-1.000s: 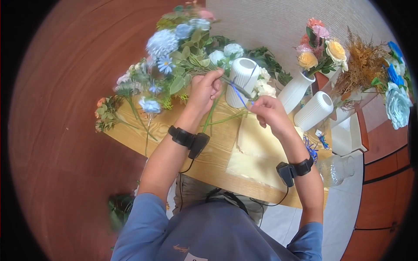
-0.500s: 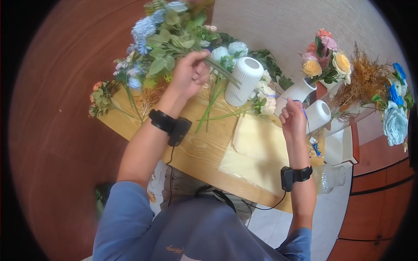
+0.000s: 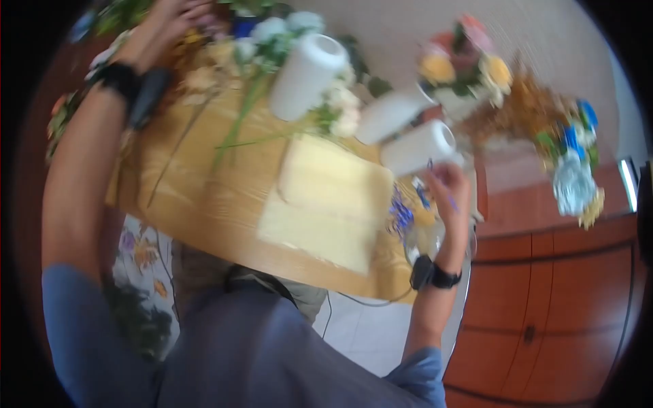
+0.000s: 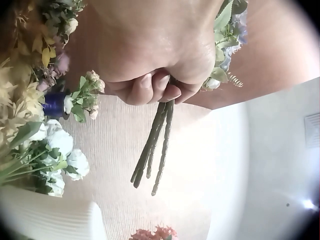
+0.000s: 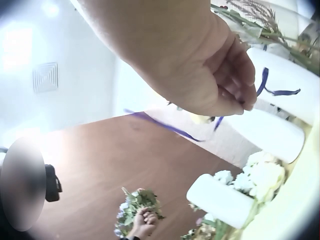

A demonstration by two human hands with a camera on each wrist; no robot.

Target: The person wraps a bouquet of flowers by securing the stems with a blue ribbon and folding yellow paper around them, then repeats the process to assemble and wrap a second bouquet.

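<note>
At the upper left of the head view, my left hand (image 3: 180,19) is raised above the table's far corner. It grips a bundle of flower stems (image 4: 156,142), whose cut ends stick out below the curled fingers in the left wrist view. The blue blossoms and leaves of this bouquet (image 5: 131,212) show in the right wrist view. My right hand (image 3: 449,189) is over the right side of the table, close to a ribbed white vase (image 3: 418,146). Between thumb and fingers it pinches a thin purple ribbon (image 5: 172,129), with both ends hanging loose.
Yellowish cloths (image 3: 326,204) lie on the wooden table (image 3: 197,197). Another ribbed vase (image 3: 306,78) stands at the back beside loose flower stems (image 3: 248,115). A white vase (image 3: 393,112) holds pink and yellow flowers (image 3: 469,61). Purple ribbon scraps (image 3: 400,216) lie at the right.
The left hand has carried the bouquet up and away to the left, off the ribbon. The right hand has drawn the ribbon to the right. The head view has swung right.
</note>
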